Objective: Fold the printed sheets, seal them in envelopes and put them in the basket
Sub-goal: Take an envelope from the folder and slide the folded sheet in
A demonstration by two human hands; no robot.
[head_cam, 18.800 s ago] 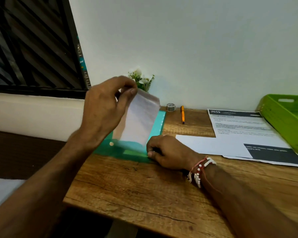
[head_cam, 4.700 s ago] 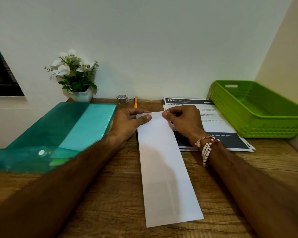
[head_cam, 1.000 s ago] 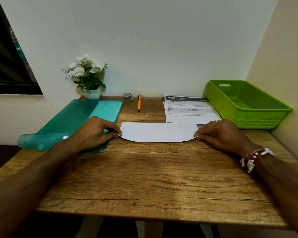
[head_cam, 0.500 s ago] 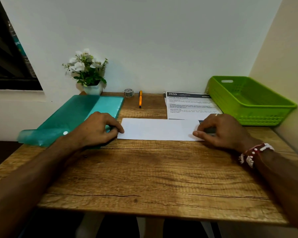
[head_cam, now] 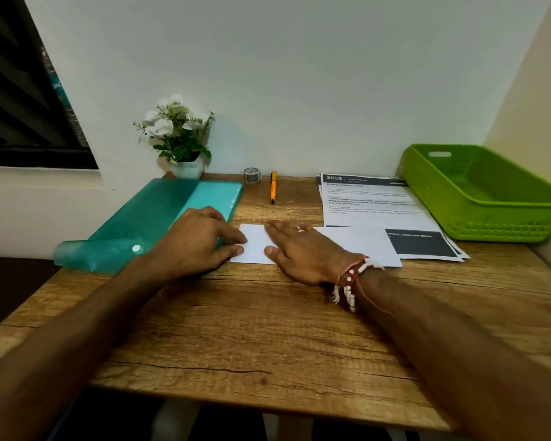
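The folded sheet (head_cam: 360, 246) is lying flat on the tabletop (head_cam: 268, 329) as a long white strip, running from left to right, a little behind the middle of the tabletop. Its right end is covering the front edge of the stack of printed sheets (head_cam: 369, 205), which is lying just beside the green basket (head_cam: 484, 192) at the right.

The right hand (head_cam: 299, 249) is lying on the left part of the strip with the fingers straight and spread a little, pointing to the left, and the palm is pressing the paper down. A ring is showing on one finger, and a bracelet of red and white beads (head_cam: 350, 281) is sitting on the wrist.

The left hand (head_cam: 204, 240) is resting at the left end of the strip, with bent fingers, and the tips of the thumb and the forefinger are touching the paper's edge (I cannot tell whether they are pinching it or only holding it down). This hand is lying partly over the teal folder (head_cam: 159, 224).

At the wall an orange pen (head_cam: 273, 186), a small tape roll (head_cam: 252, 175) and a pot with white flowers (head_cam: 182, 138) are standing near each other.
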